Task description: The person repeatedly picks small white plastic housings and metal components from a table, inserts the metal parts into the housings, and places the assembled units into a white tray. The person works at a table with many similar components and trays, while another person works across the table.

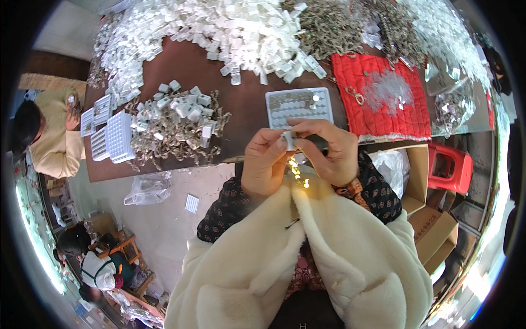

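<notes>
Pinched between my left hand [266, 162] and my right hand [332, 153] is a small white plastic box [288, 140], like the battery box of a light string. From it hangs a short string of glowing yellow lights [297, 171]. Fingers of both hands are closed on the box and partly hide it. Just beyond my hands lies a white tray [269, 112] with rows of cells, some holding small round pieces that look like button cells. To the left is a heap of wired strings with white boxes [181, 123].
A large pile of white boxes [241, 33] and tangled strings [331, 30] cover the far table. Scissors [354, 95] and clear plastic bits [386, 90] lie on a red cloth [372, 123]. A red stool [449, 167] and cardboard boxes [435, 230] stand right. People sit left.
</notes>
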Demonstrator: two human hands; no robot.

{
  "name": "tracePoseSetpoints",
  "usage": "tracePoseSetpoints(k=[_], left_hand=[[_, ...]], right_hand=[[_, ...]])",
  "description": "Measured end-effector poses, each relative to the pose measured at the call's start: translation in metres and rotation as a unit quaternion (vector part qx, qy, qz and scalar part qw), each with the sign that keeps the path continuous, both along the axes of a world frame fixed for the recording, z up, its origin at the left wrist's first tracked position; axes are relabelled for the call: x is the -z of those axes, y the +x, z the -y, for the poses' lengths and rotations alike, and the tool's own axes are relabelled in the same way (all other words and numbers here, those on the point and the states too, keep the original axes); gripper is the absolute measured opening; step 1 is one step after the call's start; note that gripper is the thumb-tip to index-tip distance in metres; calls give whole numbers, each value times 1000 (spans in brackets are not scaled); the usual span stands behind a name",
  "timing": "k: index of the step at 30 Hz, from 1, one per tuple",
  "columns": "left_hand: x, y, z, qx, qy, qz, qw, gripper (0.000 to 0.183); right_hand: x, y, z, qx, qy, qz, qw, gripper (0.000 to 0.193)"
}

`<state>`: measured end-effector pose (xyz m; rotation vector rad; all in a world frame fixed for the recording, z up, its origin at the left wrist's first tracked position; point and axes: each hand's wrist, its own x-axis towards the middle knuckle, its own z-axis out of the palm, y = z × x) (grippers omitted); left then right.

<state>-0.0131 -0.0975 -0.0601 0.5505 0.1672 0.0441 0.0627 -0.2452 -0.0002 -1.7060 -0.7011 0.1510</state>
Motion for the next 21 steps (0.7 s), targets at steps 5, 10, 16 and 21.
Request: tracePoseSetpoints(k=[5, 10, 16, 21], left_hand=[[4, -1, -4, -5, -13, 30, 999, 14], [-11, -2, -19, -39, 142, 12, 989, 18], [-62, -3, -115, -358, 645, -32, 674, 18], [-76, 6, -166, -350, 876, -113, 311, 21]], right_hand=[[0, 4, -4, 4, -10, 67, 998, 18], [11, 13, 3, 15, -23, 47, 999, 14], [38, 74, 42, 268, -219, 261, 901, 15], [63, 96, 47, 277, -315, 287, 862, 16]])
